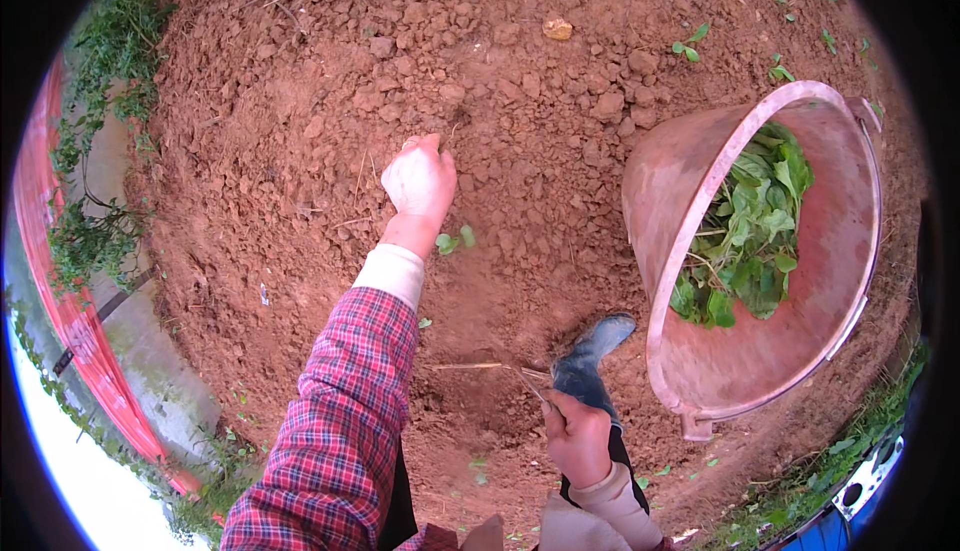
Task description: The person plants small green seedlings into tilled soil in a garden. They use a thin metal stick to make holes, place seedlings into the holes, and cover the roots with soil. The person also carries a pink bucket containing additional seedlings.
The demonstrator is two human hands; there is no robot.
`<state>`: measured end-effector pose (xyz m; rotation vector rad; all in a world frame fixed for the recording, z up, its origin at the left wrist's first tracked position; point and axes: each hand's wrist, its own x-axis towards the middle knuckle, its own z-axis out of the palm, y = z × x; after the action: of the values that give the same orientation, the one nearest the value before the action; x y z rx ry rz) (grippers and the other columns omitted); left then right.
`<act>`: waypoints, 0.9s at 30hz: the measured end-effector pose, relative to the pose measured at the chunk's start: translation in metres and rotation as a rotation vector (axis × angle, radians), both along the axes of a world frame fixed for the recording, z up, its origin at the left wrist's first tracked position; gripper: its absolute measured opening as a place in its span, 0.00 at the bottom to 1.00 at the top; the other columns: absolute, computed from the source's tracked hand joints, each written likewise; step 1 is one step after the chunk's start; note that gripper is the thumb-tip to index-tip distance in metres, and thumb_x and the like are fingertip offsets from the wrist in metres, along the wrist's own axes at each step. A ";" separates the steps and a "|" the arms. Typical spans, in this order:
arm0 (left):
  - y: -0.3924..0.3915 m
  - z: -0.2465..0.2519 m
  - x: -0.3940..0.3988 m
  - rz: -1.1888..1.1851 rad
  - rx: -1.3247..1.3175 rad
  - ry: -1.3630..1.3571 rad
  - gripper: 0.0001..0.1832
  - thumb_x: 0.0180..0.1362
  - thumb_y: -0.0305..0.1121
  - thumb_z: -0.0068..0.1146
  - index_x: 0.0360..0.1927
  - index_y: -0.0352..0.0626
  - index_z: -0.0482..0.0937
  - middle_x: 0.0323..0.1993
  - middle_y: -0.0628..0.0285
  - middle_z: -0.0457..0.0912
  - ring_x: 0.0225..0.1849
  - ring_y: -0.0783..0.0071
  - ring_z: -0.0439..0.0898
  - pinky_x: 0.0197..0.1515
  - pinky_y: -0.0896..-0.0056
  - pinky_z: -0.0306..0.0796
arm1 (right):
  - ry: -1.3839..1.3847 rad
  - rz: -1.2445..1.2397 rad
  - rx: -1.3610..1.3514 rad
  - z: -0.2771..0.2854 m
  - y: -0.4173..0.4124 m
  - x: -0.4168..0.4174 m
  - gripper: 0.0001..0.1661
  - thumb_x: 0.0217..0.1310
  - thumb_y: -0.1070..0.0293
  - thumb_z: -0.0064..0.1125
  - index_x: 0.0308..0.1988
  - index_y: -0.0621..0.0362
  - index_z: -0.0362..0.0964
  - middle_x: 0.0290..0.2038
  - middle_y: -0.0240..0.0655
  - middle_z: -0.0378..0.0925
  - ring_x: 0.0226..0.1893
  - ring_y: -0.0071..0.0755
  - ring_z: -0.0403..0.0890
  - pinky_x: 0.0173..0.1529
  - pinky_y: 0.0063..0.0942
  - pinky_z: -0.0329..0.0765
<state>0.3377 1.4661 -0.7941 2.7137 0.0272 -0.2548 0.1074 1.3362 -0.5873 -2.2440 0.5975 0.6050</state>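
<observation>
My left hand (421, 178) is stretched forward over loose red soil, its fingers curled downward; what lies under the fingers is hidden. Behind its wrist a small green seedling (456, 239) lies or stands on the soil. My right hand (576, 431) is closed around a thin metal tool (532, 386), whose far end points up and left; its kind is unclear. To the right, a reddish plastic bucket (690, 168) leans on its side with its mouth towards me, and leafy green seedlings (750, 228) are piled inside.
A rubber boot (589, 367) stands just beyond my right hand. A yellowish stone (557, 28) and several small seedlings (691, 43) lie farther off. Green plants (112, 63) and a concrete edge (150, 356) with red netting or sheeting (97, 348) border the left side.
</observation>
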 end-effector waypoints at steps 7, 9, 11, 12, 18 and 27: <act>-0.013 -0.020 0.007 -0.058 0.046 0.066 0.10 0.47 0.34 0.52 0.33 0.45 0.79 0.29 0.56 0.79 0.32 0.59 0.79 0.36 0.62 0.72 | 0.074 -0.007 0.042 0.000 -0.009 -0.004 0.08 0.48 0.75 0.56 0.33 0.60 0.74 0.22 0.47 0.74 0.20 0.48 0.76 0.23 0.34 0.71; -0.016 -0.020 0.012 -0.065 0.051 0.099 0.10 0.47 0.34 0.52 0.32 0.44 0.78 0.30 0.56 0.79 0.32 0.59 0.79 0.36 0.62 0.72 | 0.091 -0.005 0.053 -0.001 -0.010 -0.003 0.07 0.48 0.74 0.56 0.33 0.59 0.74 0.21 0.46 0.74 0.21 0.49 0.76 0.23 0.36 0.71; -0.018 -0.020 0.015 -0.066 0.055 0.137 0.09 0.47 0.34 0.52 0.32 0.44 0.78 0.30 0.55 0.79 0.33 0.59 0.79 0.36 0.61 0.72 | 0.098 -0.006 0.058 -0.001 -0.010 -0.001 0.07 0.48 0.74 0.56 0.33 0.59 0.74 0.21 0.47 0.74 0.21 0.49 0.76 0.23 0.36 0.71; -0.019 -0.020 0.017 -0.063 0.056 0.158 0.09 0.47 0.34 0.52 0.32 0.44 0.78 0.30 0.55 0.79 0.33 0.59 0.79 0.37 0.61 0.72 | 0.092 -0.012 0.058 -0.001 -0.010 0.000 0.07 0.48 0.73 0.56 0.33 0.59 0.74 0.21 0.47 0.74 0.21 0.49 0.76 0.23 0.36 0.71; -0.021 -0.023 0.022 -0.011 0.072 0.209 0.09 0.48 0.35 0.52 0.31 0.44 0.78 0.30 0.54 0.79 0.35 0.59 0.79 0.38 0.61 0.72 | 0.096 -0.004 0.078 -0.004 -0.010 0.000 0.08 0.48 0.73 0.56 0.33 0.59 0.74 0.20 0.46 0.73 0.20 0.49 0.75 0.23 0.36 0.71; -0.025 -0.022 0.032 -0.028 0.114 0.243 0.09 0.48 0.35 0.51 0.28 0.42 0.78 0.29 0.54 0.80 0.34 0.58 0.79 0.37 0.61 0.72 | 0.099 0.017 0.079 -0.006 -0.008 0.004 0.08 0.48 0.73 0.56 0.34 0.59 0.74 0.20 0.46 0.73 0.20 0.48 0.76 0.23 0.36 0.71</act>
<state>0.3693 1.4415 -0.8159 2.7808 0.0759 -0.6076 0.1112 1.3277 -0.5935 -2.1571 0.5941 0.7387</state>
